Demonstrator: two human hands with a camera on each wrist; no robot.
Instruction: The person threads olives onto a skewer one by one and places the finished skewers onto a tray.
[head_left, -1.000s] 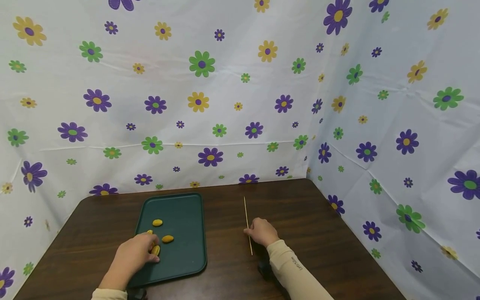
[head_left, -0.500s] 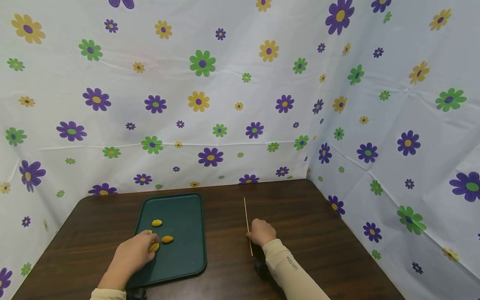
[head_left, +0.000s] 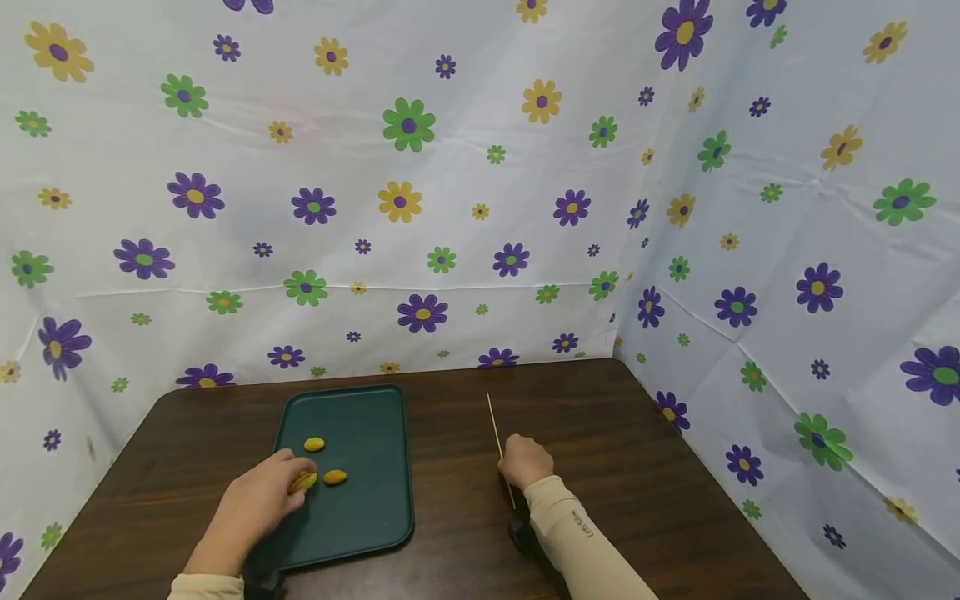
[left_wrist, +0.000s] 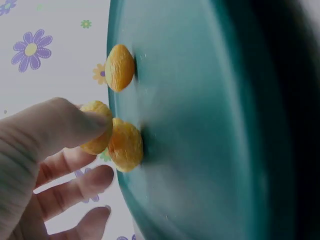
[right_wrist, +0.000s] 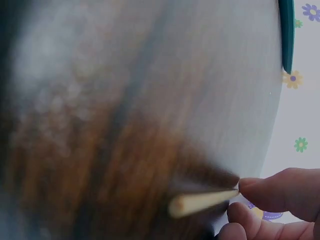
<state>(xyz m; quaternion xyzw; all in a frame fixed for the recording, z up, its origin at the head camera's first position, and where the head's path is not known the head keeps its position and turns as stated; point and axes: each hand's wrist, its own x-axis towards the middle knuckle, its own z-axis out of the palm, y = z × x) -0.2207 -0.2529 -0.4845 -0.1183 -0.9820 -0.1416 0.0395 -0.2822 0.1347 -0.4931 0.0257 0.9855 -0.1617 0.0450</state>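
Observation:
My left hand (head_left: 258,500) pinches a small wrinkled yellow oval fruit (left_wrist: 90,146) between thumb and fingers, over the left side of a dark green tray (head_left: 372,521). Two more such pieces lie on the tray: one farther back (head_left: 314,444), the other (head_left: 335,477) just right of the held one. To the right, over the table, my right hand (head_left: 527,461) holds a thin wooden skewer (head_left: 493,422) between thumb and fingers. In the right wrist view, the blunt end of the skewer (right_wrist: 200,203) points towards the camera.
The brown wooden table (head_left: 450,500) carries the tray on its left half. A white flower-printed curtain (head_left: 465,250) hangs behind the table and along its right side. Dark wrist devices sit under both forearms.
My left hand has risen slightly and drawn back with a yellow fruit between its fingers. The skewer's near end has swung right; my right hand's fingers have closed around it.

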